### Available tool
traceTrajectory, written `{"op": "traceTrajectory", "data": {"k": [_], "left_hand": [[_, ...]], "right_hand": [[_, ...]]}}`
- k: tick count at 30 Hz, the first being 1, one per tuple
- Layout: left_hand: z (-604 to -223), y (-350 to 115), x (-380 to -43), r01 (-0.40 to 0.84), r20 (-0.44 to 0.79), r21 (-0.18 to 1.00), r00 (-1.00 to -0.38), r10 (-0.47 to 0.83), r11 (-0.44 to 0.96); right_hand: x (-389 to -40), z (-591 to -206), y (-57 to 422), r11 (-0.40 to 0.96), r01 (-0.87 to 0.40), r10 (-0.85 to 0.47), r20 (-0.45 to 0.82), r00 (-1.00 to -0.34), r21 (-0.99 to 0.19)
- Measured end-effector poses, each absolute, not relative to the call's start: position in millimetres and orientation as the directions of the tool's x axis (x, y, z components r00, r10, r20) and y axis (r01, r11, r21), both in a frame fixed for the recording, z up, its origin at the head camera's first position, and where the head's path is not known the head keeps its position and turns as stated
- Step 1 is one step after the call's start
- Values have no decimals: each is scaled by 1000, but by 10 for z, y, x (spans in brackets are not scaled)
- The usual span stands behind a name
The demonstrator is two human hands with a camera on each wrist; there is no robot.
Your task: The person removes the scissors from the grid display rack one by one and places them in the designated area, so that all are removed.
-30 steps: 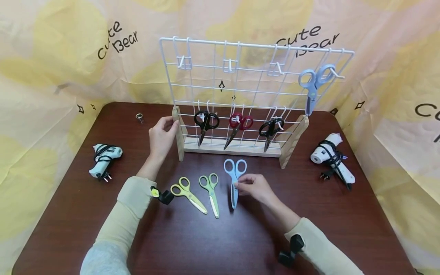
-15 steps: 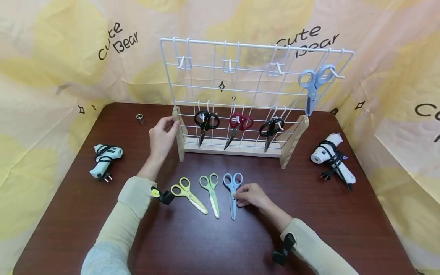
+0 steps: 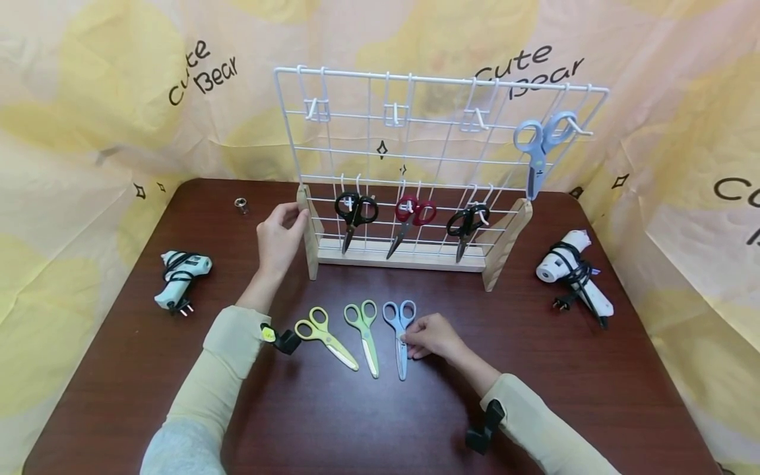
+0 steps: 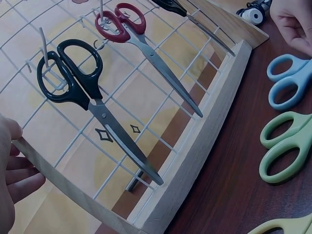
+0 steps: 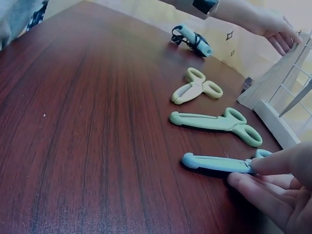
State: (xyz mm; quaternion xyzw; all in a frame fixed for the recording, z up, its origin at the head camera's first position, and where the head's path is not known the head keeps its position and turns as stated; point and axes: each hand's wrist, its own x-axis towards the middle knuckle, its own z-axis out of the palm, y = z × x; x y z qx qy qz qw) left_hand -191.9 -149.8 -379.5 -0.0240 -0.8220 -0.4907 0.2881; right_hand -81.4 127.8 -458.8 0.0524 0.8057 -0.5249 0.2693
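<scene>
In the head view my right hand pinches a pair of light blue scissors near the pivot. They lie flat on the table, handles toward the rack. Green scissors and yellow scissors lie to their left. My left hand grips the left wooden upright of a white wire rack, thumb in front and fingers behind. From the rack's lower hooks hang black scissors, red scissors and another black pair. Other light blue scissors hang at upper right.
Three upper hooks, one of them the left hook, hold nothing. A cord-wrapped, pale green tool lies at the left, a white one at the right. A small metal piece sits at the back left of the table.
My right hand has drawn the light blue scissors toward me and slightly left, and they now lie flat beside the green pair. My left hand has stayed on the upright.
</scene>
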Motion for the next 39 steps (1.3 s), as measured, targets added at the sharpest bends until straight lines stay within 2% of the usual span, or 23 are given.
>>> {"op": "traceTrajectory", "data": {"k": [8, 11, 14, 16, 17, 20, 23, 24, 27, 30, 35, 39], "left_hand": [[-3771, -1495, -1899, 341, 508, 791, -829, -235, 508], [-3770, -1489, -1903, 344, 510, 791, -827, -234, 506], [-3767, -1482, -1906, 344, 512, 788, -827, -233, 511], [-3768, -1480, -1906, 345, 512, 788, -828, -230, 510], [-3766, -1481, -1901, 346, 512, 788, -828, -229, 510], [-3776, -1492, -1894, 345, 511, 788, -829, -229, 510], [-3782, -1500, -1893, 350, 514, 788, -827, -228, 506], [-3786, -1502, -1897, 351, 515, 788, -826, -229, 506], [-3786, -1505, -1893, 352, 516, 789, -825, -232, 503], [-3788, -1506, -1886, 349, 516, 789, -824, -236, 506], [-3784, -1499, -1884, 353, 517, 788, -824, -231, 505], [-3783, -1491, -1895, 352, 519, 785, -823, -232, 509]], "right_hand": [[-845, -4495, 1319, 464, 305, -216, -440, -872, -832], [-925, -4320, 1419, 414, 287, -218, -400, -890, -864], [-1033, -4045, 1585, 350, 209, -213, -295, -931, -913], [-1085, -3831, 1705, 286, 136, -192, -196, -962, -949], [-1191, -3913, 1856, 229, 65, -195, -111, -974, -971], [-1210, -3582, 2025, 78, -72, -162, 58, -985, -994], [-1212, -3282, 2182, -111, -205, -125, 219, -968, -972], [-1129, -3006, 2139, -151, -220, -93, 236, -967, -964], [-1172, -2824, 2271, -299, -308, -10, 326, -945, -903], [-1245, -2691, 2375, -393, -360, 93, 353, -931, -846], [-1383, -2534, 2494, -417, -403, 256, 320, -912, -815], [-1480, -2453, 2539, -456, -376, 270, 277, -922, -807]]}}
